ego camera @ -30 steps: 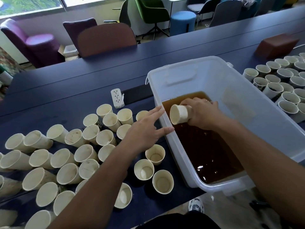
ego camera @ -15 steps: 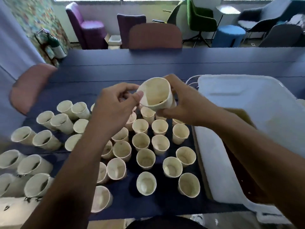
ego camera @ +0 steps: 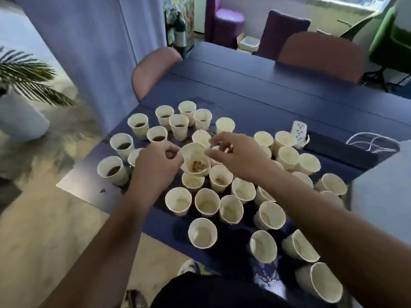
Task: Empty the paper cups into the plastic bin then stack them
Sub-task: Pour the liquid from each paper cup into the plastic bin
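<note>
My right hand (ego camera: pixel 239 157) has let go and hangs loose; my left hand (ego camera: pixel 159 162) now pinches the cup (ego camera: pixel 195 160), ready for stacking.

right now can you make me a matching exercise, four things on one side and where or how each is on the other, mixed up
Things:
1. cup with brown dregs
2. power strip
3. plastic bin
4. cups with dark liquid

Places or states:
a. right edge of view
b. far left of the table
c. between both hands
d. far side, beside white cables

Pairs: 1-c, 2-d, 3-a, 4-b
</note>
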Demonstrator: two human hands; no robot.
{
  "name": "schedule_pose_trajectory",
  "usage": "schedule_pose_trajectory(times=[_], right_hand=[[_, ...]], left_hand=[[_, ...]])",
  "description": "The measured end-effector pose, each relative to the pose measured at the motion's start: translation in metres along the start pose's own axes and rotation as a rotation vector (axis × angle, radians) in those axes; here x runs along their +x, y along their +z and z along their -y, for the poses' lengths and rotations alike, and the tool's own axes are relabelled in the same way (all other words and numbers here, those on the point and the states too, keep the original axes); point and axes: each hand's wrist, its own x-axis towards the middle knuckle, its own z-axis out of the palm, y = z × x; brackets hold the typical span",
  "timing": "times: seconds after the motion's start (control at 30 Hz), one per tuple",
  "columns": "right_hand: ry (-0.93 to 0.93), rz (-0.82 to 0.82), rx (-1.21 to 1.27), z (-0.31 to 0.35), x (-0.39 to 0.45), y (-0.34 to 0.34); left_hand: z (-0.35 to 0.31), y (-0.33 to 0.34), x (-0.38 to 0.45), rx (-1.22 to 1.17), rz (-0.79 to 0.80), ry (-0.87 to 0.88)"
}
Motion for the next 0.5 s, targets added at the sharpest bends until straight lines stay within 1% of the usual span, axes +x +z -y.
schedule_pose_trajectory(times=[0.07,0.17,0.27,0.37,0.43,0.5], right_hand=[[-0.01,0.005,-0.049,0.013,0.015,0.023],[-0.073,0.023,-0.143,0.032,0.031,0.048],[-0.093,-0.01,-0.185,0.044,0.05,0.07],[-0.044,-0.03,-0.195,0.045,0.069,0.089],[0.005,0.0,-0.205,0.041,0.077,0.101],[0.046,0.029,-0.228,0.036,0.083,0.114]], left_hand=[[0.018,-0.009,0.0,-0.022,-0.02,-0.04],[0.04,-0.02,0.0,-0.046,-0.051,-0.07],[0.063,-0.034,0.003,-0.1,-0.129,-0.111],[0.089,-0.043,0.004,-0.008,-0.173,-0.195],[0.111,-0.043,0.004,0.067,-0.13,-0.283],[0.136,-0.04,0.004,0.14,-0.023,-0.369]])
